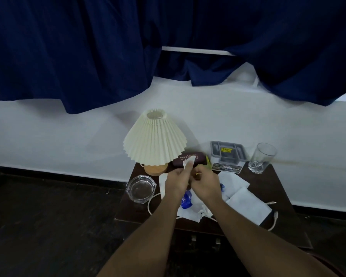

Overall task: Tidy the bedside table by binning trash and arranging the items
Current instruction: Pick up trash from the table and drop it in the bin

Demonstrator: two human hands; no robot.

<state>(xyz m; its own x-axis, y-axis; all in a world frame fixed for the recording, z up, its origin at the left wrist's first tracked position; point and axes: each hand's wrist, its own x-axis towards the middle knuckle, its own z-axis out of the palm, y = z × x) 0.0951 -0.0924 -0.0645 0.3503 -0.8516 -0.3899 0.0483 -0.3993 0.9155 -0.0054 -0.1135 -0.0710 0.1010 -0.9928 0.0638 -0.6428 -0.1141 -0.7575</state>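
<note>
Trash-gathering step. Left hand (177, 181) pinches small white paper scrap (188, 163) above dark wooden tabletop (276, 188); right hand (205, 183) curled beside it, contents unclear. Next likely: collect crumpled white tissues (234, 181), blue wrapper (186, 200); no bin visible.

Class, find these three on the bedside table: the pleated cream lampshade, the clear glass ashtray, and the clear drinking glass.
Pleated cream lampshade (155, 139), head view: middle of the pleated side.
Clear glass ashtray (141, 188), head view: centre of the bowl.
Clear drinking glass (262, 157), head view: middle of the side wall.
</note>
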